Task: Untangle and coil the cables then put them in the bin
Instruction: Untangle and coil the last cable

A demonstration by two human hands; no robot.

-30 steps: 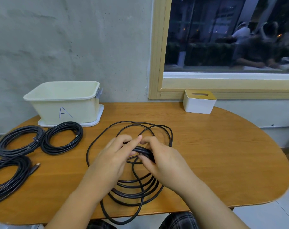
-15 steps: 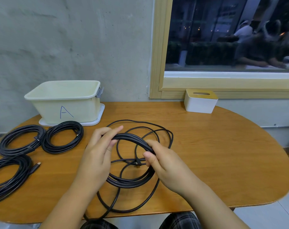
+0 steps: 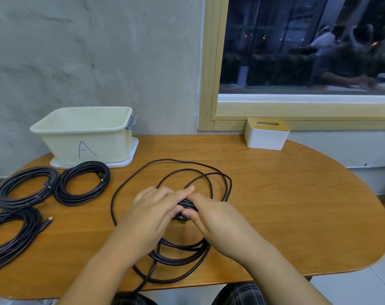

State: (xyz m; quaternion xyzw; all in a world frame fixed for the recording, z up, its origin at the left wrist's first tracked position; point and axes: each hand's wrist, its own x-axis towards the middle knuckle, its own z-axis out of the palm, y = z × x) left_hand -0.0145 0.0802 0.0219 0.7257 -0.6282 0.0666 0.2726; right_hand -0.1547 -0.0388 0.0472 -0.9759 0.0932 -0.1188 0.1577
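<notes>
A wooden table [image 3: 297, 205] with rounded ends, seen from above and in front of a grey wall. At centre, a black cable [image 3: 171, 216] lies in loose, partly gathered loops, with several strands bundled where the two hands meet. The left hand [image 3: 152, 214] lies over the bundle with its fingers extended across it, the fingertips reaching toward the right hand; whether the thumb closes under the strands appears likely but is hidden by the hand itself. The right hand [image 3: 211, 219] grasps the bundled strands, thumb and fingers curled around them. Wide outer loops extend toward the wall, and lower loops run to the near table edge, one strand passing over it. At far left, a cream bin [image 3: 83, 137] marked "A" stands on a white tray [image 3: 130, 161]. Just in front of the bin lie two coiled cables [image 3: 55, 186] side by side, touching; a third coil [image 3: 11, 236] lies nearer the left edge, its plug end free. A white box [image 3: 266, 135] with a slotted wooden top stands below the window [image 3: 306, 62].
</notes>
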